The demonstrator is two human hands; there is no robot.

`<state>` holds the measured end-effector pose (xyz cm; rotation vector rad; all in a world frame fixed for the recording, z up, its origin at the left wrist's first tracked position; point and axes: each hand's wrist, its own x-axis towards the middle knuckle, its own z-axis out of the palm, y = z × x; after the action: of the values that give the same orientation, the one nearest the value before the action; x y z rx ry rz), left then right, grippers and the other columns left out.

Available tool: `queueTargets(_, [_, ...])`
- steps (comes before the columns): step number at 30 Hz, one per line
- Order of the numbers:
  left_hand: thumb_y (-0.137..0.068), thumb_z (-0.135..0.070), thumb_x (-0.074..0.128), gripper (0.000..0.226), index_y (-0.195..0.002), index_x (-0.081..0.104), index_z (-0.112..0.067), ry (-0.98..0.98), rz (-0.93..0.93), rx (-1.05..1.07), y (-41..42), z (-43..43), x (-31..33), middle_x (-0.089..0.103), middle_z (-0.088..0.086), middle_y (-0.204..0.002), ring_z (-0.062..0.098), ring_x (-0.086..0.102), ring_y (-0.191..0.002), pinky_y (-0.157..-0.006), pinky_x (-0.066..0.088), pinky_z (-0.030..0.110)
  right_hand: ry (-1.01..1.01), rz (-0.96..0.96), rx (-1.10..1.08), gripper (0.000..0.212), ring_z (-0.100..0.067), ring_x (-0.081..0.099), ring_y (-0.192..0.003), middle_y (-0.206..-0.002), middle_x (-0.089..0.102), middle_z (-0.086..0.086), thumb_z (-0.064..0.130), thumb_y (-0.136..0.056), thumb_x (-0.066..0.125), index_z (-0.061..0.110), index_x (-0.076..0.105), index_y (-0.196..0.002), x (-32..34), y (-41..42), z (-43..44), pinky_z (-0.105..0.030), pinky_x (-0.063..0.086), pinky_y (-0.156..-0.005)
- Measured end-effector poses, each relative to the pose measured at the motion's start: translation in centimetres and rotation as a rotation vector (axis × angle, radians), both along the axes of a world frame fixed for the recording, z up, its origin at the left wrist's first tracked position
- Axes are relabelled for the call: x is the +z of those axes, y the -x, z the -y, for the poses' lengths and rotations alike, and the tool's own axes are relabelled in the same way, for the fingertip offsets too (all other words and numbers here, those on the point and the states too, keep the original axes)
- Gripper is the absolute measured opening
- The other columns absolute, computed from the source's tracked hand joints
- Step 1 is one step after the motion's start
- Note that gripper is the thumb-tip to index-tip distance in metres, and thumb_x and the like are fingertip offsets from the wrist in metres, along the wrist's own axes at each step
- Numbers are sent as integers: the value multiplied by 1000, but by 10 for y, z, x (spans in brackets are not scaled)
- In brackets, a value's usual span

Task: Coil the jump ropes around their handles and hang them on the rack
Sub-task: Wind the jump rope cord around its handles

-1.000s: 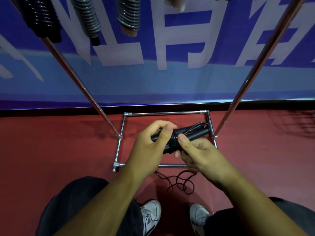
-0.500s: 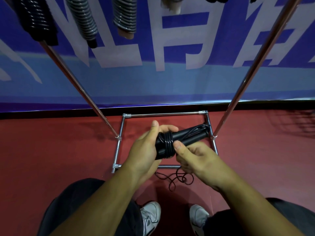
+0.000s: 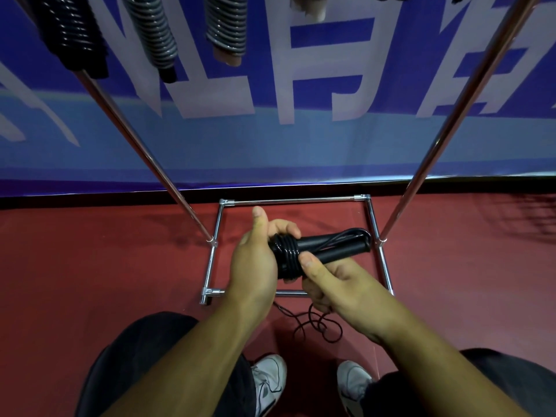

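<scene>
Two black jump rope handles (image 3: pixel 328 246) lie side by side in front of me, with several turns of black rope wound round their left end. My left hand (image 3: pixel 255 263) grips that wound end, thumb up, fingers curled over the coils. From below, my right hand (image 3: pixel 334 281) holds the handles, its thumb pressing beside the coils. The loose rope (image 3: pixel 319 325) trails in loops on the red floor under my hands. Coiled jump ropes (image 3: pixel 153 31) hang from the chrome rack (image 3: pixel 144 145) at the top left.
The rack's two slanted chrome poles rise left and right of my hands, and its rectangular base frame (image 3: pixel 293 201) lies on the red floor. A blue banner (image 3: pixel 301 139) covers the wall behind. My knees and white shoes (image 3: pixel 269 383) are at the bottom.
My left hand has rolled round the wound end, its thumb now pointing up. More turns of rope sit on the handles, and the loose rope on the floor has shifted.
</scene>
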<state>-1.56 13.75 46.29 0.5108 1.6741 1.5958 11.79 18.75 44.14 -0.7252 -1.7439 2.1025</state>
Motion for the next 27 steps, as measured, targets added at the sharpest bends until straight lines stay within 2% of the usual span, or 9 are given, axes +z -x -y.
queueTargets(3, [-107,-57,20,76,-57,67,-25,-10,-64,8,-2,1,-1,65,1,-60,15,61,-57,-55,46,27,3,28,23,57,-32,17,-60,-65,24,-16,61,-93,52,12,42,-66,1,0,2,-46,18,-57])
queueTargets(5, [-104,-66,19,77,-59,67,-25,-22,-72,6,-3,1,-2,65,1,-61,16,61,-58,-57,45,28,7,37,18,67,-27,22,-58,-62,29,-13,62,-94,49,1,42,-68,1,0,3,-43,21,-56])
queueTargets(10, [-90,-81,21,77,-64,66,-24,-21,-19,-25,-4,1,-2,65,5,-66,24,59,-66,-63,42,33,-31,66,-3,65,-25,32,-57,-57,35,-5,65,-97,45,11,48,-61,1,2,4,-36,30,-56])
queueTargets(14, [-105,-61,17,77,-57,64,-21,5,-61,14,-9,0,6,61,0,-56,10,57,-49,-46,41,19,-30,90,1,60,-22,34,-58,-56,35,-2,59,-98,41,11,47,-61,2,1,8,-30,34,-56])
queueTargets(17, [-104,-60,19,75,-58,64,-22,11,-81,6,-9,-2,7,62,-1,-57,8,57,-49,-44,42,19,-46,100,5,64,-26,33,-57,-56,34,-3,64,-95,41,10,46,-62,5,2,7,-30,31,-54])
queueTargets(20, [-95,-69,32,60,-67,69,-30,-10,-86,-88,-5,-2,4,66,-4,-66,10,59,-57,-53,43,26,-53,71,-20,66,-36,18,-58,-61,21,-8,65,-96,45,11,36,-60,9,1,-1,-48,21,-57])
queueTargets(24, [-94,-68,48,48,-99,78,-30,26,-68,-245,1,-3,1,77,3,-99,20,72,-92,-83,56,39,-133,97,-45,62,-36,17,-58,-61,21,-8,65,-96,45,17,34,-58,14,-2,-8,-54,24,-50])
queueTargets(26, [-91,-63,56,48,-104,78,-23,67,54,-314,2,0,7,77,9,-108,22,74,-103,-93,58,42,-169,104,-60,61,-24,29,-50,-54,29,3,56,-103,45,21,43,-53,12,-5,-11,-48,33,-51])
queueTargets(27, [-89,-56,59,46,-108,77,-18,85,100,-359,3,2,10,77,11,-111,22,73,-105,-94,59,44,-208,116,-83,59,-11,33,-49,-52,34,11,52,-104,44,26,49,-51,12,-6,-12,-39,37,-52])
